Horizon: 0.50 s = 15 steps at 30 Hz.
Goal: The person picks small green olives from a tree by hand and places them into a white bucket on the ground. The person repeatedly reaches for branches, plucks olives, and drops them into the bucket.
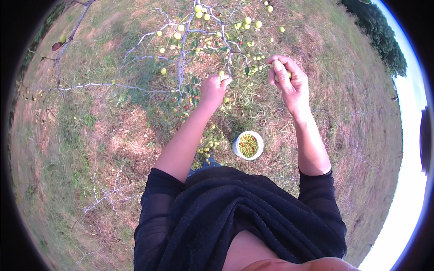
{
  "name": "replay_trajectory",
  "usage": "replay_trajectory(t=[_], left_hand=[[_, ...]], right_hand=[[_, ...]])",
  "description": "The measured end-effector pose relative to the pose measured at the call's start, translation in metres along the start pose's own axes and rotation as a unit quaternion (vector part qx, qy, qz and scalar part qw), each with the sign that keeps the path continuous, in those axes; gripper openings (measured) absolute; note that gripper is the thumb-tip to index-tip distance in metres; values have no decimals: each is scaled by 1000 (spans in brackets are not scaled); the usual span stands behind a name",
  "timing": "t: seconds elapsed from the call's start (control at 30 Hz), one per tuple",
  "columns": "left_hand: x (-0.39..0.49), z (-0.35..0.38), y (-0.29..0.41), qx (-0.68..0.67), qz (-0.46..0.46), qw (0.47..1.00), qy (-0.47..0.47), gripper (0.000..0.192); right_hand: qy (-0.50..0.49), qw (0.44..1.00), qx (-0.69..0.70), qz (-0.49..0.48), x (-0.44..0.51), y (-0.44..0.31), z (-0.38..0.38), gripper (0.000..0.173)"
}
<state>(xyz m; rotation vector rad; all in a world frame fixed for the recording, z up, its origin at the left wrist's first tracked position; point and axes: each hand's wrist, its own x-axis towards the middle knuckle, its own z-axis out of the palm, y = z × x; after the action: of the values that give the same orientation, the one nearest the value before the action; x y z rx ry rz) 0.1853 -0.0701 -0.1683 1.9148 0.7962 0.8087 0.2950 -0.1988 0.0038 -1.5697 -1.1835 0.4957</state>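
My left hand (213,88) is closed at the end of a thin grey branch (230,61), with a small yellow-green fruit (221,73) showing at its fingertips. Whether the twig is also in that grip is hidden by the fingers. To the right, my right hand (291,79) curls around green fruits (287,75), partly covered by the thumb and fingers. Just left of it hangs a cluster of small pale fruits (258,58). Below and between my hands, a white bucket (260,145) stands on the ground, holding many green and some reddish fruits (248,145).
Bare, thorny-looking branches (181,61) with round yellow-green fruits (247,21) spread ahead. Another branch (67,42) rises at the far left. More fruits (206,149) hang low near my legs. Dry cut branches (105,196) lie on the grass at left. Trees (383,37) stand far right.
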Motion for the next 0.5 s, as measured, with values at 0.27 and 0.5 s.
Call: replay_trajectory(t=[0.27,0.5], left_hand=[[5,0,-7,11,44,999,30,20],[3,-3,11,33,-53,998,-26,19]], right_hand=[[-140,785,496,343,-3,32,37,18],[-153,781,421,436,29,39,51,21]])
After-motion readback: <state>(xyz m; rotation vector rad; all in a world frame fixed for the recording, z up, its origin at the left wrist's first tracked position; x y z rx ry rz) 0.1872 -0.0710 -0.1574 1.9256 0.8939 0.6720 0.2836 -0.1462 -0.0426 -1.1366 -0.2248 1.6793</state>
